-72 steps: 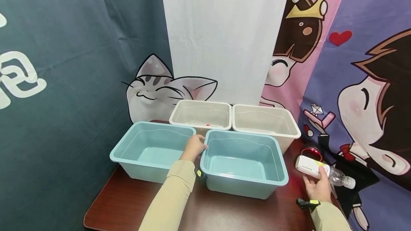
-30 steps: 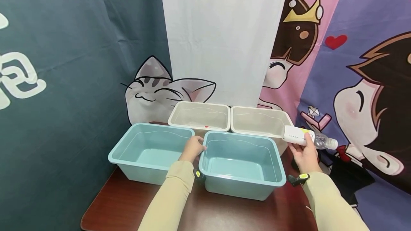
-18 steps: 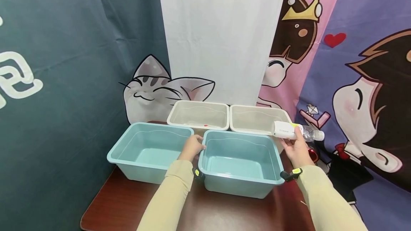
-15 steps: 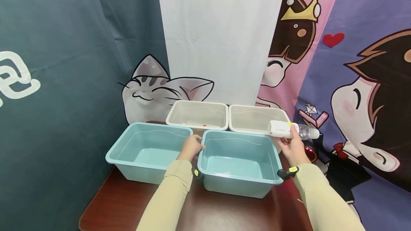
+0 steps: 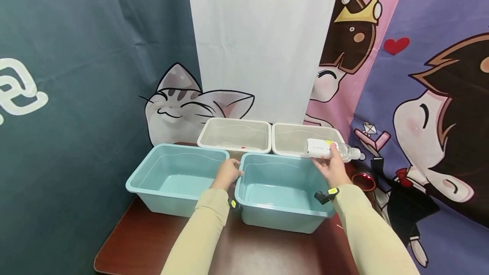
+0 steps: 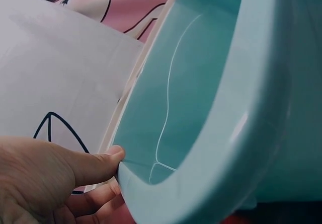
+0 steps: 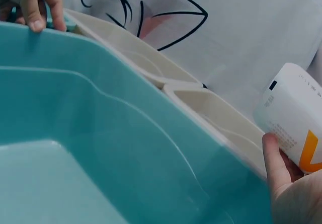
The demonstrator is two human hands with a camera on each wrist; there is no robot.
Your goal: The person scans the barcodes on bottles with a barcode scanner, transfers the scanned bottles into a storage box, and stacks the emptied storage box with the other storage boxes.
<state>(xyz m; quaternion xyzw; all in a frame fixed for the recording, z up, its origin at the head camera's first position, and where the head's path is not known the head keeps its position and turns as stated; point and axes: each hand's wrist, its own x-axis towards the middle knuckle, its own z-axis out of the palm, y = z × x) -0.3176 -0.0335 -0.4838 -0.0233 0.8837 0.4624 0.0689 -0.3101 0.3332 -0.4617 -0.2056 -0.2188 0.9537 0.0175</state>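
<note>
My left hand (image 5: 227,174) pinches the left rim of the right-hand light blue plastic bin (image 5: 279,220). In the left wrist view the thumb lies at the rim's corner (image 6: 161,200) and the other fingers are below it. My right hand (image 5: 334,171) holds a bottle (image 5: 320,148) on its side, with a white label and a clear neck end with white cap pointing right. From the head view, the bottle overlaps the right cream bin (image 5: 298,135) and the back rim of the blue bin. The right wrist view shows the label (image 7: 289,108) above my thumb.
Another light blue bin (image 5: 172,202) stands at the left, and a second cream bin (image 5: 234,133) stands behind with a small red spot inside. A round dark object with a red glow (image 5: 363,180) is at the right. Printed curtains back the brown table (image 5: 153,241).
My right hand has carried the bottle up from the table's right side, then leftward to the back rim of the right blue bin. My left hand has stayed at the rim.
</note>
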